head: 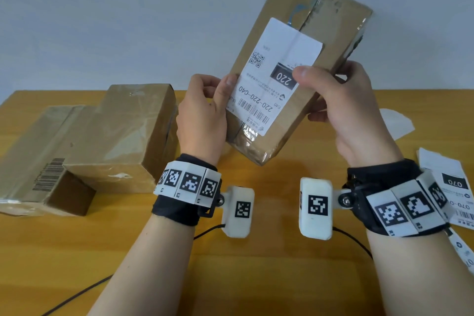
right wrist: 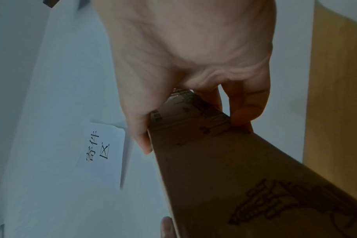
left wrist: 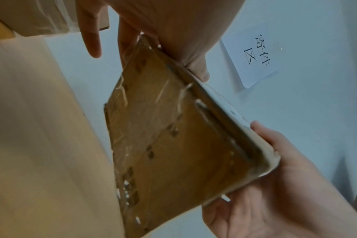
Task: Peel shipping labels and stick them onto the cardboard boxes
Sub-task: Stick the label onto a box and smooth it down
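Note:
Both hands hold a taped cardboard box [head: 331, 23] tilted up above the table. A white shipping label [head: 278, 59] marked 220 lies stuck on its top face. My left hand [head: 205, 113] grips the box's lower left edge, thumb on the label's edge. My right hand [head: 341, 103] grips the right side, thumb pressing on the label's black 220 patch. The left wrist view shows the box's taped underside [left wrist: 173, 136] with fingers round its edges. In the right wrist view my fingers [right wrist: 245, 109] curl over the box's side [right wrist: 224, 177].
Two more cardboard boxes [head: 107, 136] lie at the left on the yellow wooden table [head: 256, 277]. Spare shipping labels [head: 451, 187] lie at the right edge, with a piece of backing paper [head: 395, 121] behind them. A paper sign [left wrist: 253, 54] hangs on the wall.

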